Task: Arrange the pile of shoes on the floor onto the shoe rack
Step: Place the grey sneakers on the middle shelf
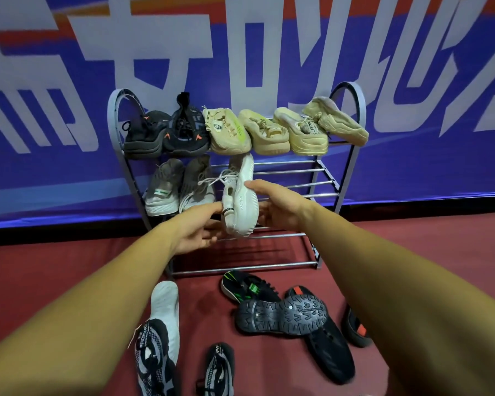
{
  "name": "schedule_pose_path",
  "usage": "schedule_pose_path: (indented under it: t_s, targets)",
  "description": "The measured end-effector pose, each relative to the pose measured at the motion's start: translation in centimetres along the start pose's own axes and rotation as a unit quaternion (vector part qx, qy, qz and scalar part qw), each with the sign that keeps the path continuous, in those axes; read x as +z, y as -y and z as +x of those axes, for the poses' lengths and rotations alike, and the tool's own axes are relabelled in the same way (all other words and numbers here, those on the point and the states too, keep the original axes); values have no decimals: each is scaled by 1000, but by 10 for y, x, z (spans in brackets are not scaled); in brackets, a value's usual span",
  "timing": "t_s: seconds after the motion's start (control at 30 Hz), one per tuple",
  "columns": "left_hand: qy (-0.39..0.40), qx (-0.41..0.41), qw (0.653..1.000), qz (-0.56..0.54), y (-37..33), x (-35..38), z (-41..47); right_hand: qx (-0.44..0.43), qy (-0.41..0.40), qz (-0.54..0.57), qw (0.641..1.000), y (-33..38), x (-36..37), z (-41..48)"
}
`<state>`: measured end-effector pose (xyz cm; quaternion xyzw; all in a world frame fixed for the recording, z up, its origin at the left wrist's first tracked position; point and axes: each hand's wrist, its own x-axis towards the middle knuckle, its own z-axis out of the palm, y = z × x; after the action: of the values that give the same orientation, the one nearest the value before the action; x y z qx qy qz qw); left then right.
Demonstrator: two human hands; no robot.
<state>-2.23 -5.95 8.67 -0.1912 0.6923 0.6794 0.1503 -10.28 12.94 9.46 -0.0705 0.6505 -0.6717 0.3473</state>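
A white sneaker (240, 195) stands tilted on its side at the middle shelf of the metal shoe rack (297, 182). My right hand (280, 207) grips its sole side, thumb on top. My left hand (203, 230) touches its heel from the left with relaxed fingers. The top shelf carries two black shoes (166, 132) and several beige ones (283, 130). Two grey shoes (177, 187) sit at the middle shelf's left. On the floor lie a white shoe (166, 301), two black-and-white patterned shoes (155, 358) and several black ones (283, 312).
The rack stands against a blue banner wall (412, 110) with large white characters. The floor (55, 267) is dark red. The right half of the middle shelf and the bottom bars (246, 267) hold no shoes.
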Motion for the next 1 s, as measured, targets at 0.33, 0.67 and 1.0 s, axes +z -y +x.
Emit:
schedule_pose_path:
  t_s: [0.33,0.67,1.0]
  targets:
    - [-9,23,998,-50,-1,7,6,-23,-100,35,994,-3,-5,9]
    - [-123,99,985,-66,3,18,39,-68,-120,-148,979,-7,-11,14]
    - [-157,106,981,51,3,13,55,-28,-101,-211,972,-23,5,40]
